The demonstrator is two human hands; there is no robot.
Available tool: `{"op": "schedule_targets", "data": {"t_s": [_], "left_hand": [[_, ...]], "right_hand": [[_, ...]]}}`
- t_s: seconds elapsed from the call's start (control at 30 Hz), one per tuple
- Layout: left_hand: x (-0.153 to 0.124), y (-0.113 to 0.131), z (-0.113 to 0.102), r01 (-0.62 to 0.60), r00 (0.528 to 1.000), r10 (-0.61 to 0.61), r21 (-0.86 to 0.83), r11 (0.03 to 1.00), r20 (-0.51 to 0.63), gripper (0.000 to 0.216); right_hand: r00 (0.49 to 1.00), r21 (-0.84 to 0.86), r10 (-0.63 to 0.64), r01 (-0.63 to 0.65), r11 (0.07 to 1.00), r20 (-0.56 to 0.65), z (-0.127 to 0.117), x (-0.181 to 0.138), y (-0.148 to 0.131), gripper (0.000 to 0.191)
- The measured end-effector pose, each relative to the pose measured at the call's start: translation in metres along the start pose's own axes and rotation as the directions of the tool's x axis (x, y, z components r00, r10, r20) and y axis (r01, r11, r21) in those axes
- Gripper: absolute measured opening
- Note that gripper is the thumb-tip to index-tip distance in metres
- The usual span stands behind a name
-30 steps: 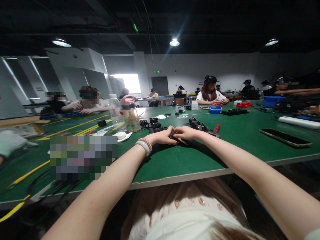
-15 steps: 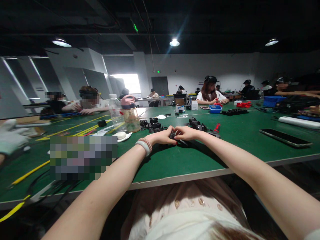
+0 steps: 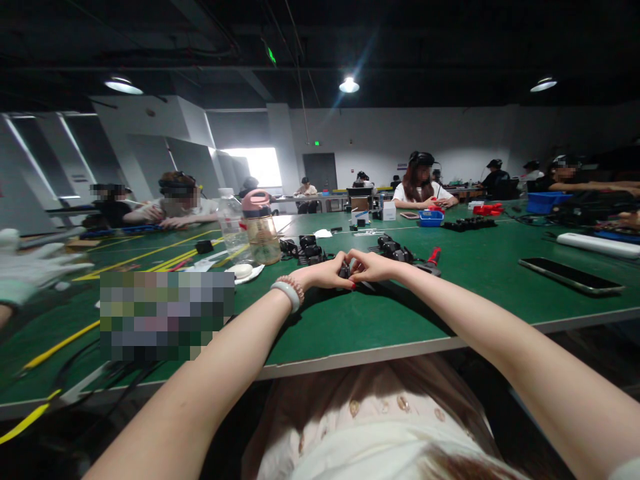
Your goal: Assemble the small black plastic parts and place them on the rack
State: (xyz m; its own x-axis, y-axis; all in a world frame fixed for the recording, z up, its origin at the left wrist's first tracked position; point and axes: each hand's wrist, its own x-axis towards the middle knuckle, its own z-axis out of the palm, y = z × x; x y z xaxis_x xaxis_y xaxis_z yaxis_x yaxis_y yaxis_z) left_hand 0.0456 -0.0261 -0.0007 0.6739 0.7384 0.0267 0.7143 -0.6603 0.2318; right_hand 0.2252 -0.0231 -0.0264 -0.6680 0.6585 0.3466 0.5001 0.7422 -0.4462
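Note:
My left hand [image 3: 334, 271] and my right hand [image 3: 371, 265] meet over the green table [image 3: 345, 327], fingertips close together. Between them is a small black part [image 3: 345, 270], mostly covered by the fingers, so its kind does not show. Both hands are closed on it. Just beyond my left hand lie several black block-like parts [image 3: 311, 248]. More black parts [image 3: 393, 247] lie behind my right hand, with a red-handled tool [image 3: 434, 259] to their right.
A bottle with a pink lid [image 3: 263, 230] and a clear bottle [image 3: 231, 223] stand left of centre. A phone [image 3: 570, 275] lies at the right. Another person's gloved hand [image 3: 35, 263] reaches in at the left. Across the table sits a co-worker [image 3: 420, 187] by a blue tray [image 3: 431, 218].
My hands stay in almost the same place around the small black part. At the far left, the other person's gloved hand has shifted, its fingers now more spread.

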Motion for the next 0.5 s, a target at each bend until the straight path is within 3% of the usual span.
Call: {"op": "schedule_targets", "data": {"t_s": [0.5], "left_hand": [[-0.0001, 0.0005, -0.0006, -0.008, 1.000, 0.008, -0.016, 1.000, -0.004, 0.067]], "right_hand": [[1.000, -0.006, 0.012, -0.012, 1.000, 0.013, -0.0022, 0.0003, -0.0022, 0.039]]}}
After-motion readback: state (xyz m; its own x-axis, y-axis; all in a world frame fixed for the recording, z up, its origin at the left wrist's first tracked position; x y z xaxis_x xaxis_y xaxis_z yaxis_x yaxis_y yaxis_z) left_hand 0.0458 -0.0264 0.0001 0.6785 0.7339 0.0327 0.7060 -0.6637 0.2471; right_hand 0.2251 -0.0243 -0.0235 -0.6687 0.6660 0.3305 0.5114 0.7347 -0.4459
